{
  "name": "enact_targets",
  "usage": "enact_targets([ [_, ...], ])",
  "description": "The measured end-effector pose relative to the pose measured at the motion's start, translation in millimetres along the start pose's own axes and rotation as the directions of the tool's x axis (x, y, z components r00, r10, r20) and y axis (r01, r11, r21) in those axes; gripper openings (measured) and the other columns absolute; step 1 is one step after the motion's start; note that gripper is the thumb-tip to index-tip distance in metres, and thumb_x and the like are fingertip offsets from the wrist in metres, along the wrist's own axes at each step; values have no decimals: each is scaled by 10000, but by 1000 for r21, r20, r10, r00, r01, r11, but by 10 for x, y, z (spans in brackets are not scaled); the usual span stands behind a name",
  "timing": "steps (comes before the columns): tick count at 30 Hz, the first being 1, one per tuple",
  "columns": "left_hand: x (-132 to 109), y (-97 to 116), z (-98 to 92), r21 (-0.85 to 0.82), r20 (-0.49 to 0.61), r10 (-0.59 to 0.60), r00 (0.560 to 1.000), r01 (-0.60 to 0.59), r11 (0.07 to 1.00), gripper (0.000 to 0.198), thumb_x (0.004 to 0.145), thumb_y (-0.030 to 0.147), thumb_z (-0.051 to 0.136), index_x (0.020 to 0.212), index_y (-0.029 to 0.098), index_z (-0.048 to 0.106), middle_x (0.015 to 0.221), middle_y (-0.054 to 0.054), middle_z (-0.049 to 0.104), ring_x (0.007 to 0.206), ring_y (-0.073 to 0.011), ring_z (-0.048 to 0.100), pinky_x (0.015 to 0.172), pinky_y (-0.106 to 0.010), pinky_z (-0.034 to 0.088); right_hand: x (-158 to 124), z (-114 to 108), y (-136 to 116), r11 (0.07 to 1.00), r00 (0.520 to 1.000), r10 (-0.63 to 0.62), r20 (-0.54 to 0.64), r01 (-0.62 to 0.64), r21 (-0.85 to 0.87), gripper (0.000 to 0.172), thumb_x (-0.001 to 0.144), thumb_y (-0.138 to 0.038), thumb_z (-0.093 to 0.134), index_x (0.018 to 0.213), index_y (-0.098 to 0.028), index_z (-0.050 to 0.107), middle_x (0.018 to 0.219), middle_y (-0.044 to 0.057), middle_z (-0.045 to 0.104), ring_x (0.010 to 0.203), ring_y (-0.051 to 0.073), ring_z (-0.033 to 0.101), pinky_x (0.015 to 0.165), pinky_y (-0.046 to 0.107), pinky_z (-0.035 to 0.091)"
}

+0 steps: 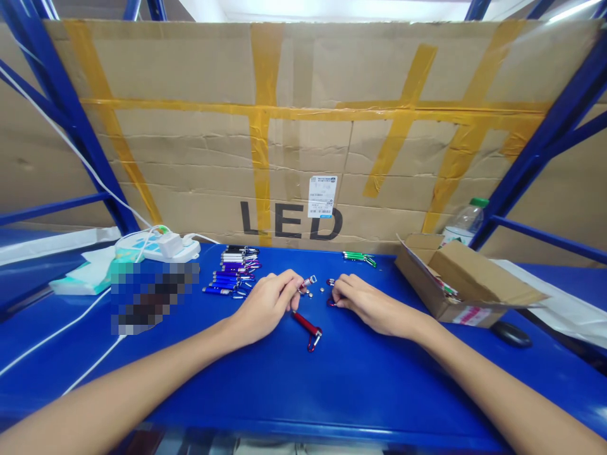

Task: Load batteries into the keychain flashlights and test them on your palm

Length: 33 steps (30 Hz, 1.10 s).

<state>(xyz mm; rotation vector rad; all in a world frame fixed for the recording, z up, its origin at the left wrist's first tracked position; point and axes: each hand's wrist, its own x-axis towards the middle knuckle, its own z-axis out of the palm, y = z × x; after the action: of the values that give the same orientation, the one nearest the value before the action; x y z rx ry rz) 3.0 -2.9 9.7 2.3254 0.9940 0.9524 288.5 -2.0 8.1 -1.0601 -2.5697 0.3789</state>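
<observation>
"Fingers of the left hand [270, 300] pinch what, at the blue tabletop [379, 392]?"

"A small silver metal piece [310, 281] with a looped end, small round silver discs [322, 290] just beside it"

"And the right hand [358, 302]?"

"Fingers curled in by a dark-red carabiner clip [331, 304]; what they grip, if anything, cannot be told"

"And the slim red metal cylinder [306, 324]?"

"Lying on the tabletop, one end near the left fingertips, its carabiner end toward the camera"

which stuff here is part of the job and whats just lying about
Likely the job:
red tube with clip
small round pieces
metal piece in the left hand

Apparently lying about:
black mouse
bottle
power strip
</observation>
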Motion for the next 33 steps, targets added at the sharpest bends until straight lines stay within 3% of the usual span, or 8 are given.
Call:
enact_targets([
  [3,-15,2,2,6,11,3,1000,-3,1000,365,1162,400,374,996,217,643,737,37,715,712,-163,636,807,-306,442,30,57,6,995,995,24,-100,-14,96,221,1148,-318,421,1040,-237,596,1032,68,678,931,231,594,847,373,492],
  [5,-23,-5,12,-14,34,4,999,-3,1000,311,1150,419,419,1067,218,641,740,43,715,711,-162,641,783,-299,435,53,88,3,986,986,28,-166,0,165,204,1141,-360,464,1199,-248,624,1138,84,711,980,240,645,891,395,523],
  [8,-24,-16,32,-29,55,20,998,-19,999,250,1132,406,473,1102,216,634,725,52,711,698,-159,654,800,-300,434,75,117,-43,968,978,32,-205,21,249,330,1136,-425,482,1391,-267,620,1166,94,729,901,229,686,850,392,567],
  [13,-9,-28,33,-32,84,53,995,-50,998,202,1130,377,492,1104,224,621,769,52,741,727,-160,676,850,-308,432,82,136,-200,899,986,63,-156,12,438,349,1106,-492,546,1299,-246,700,1059,68,722,823,198,696,794,344,581],
  [19,-30,-57,23,8,88,84,993,-85,996,153,1082,399,622,1101,251,656,1019,16,790,927,-194,688,883,-306,441,94,156,-300,773,982,147,-122,-37,633,310,1025,-474,699,1186,-209,717,894,30,736,798,199,709,785,343,576],
  [22,-44,-70,31,48,71,117,991,-120,992,134,1065,386,655,1106,260,679,1029,15,780,933,-196,668,857,-300,450,92,144,-331,774,979,142,-144,-19,633,269,1013,-459,718,1128,-216,733,900,28,728,780,197,715,768,340,579],
  [27,-40,-70,38,70,57,169,984,-173,982,134,1068,378,655,1096,249,679,1032,8,786,915,-192,678,876,-309,455,72,101,-377,859,970,110,-216,17,512,230,1028,-440,704,1080,-222,754,916,35,706,779,192,719,763,326,578],
  [33,-51,-36,26,51,98,125,987,-130,990,135,1073,387,654,1114,266,695,1077,29,793,937,-185,662,891,-302,430,59,94,-390,947,946,-1,-325,105,302,215,1063,-376,658,1110,-196,765,895,40,702,788,175,686,749,292,549],
])
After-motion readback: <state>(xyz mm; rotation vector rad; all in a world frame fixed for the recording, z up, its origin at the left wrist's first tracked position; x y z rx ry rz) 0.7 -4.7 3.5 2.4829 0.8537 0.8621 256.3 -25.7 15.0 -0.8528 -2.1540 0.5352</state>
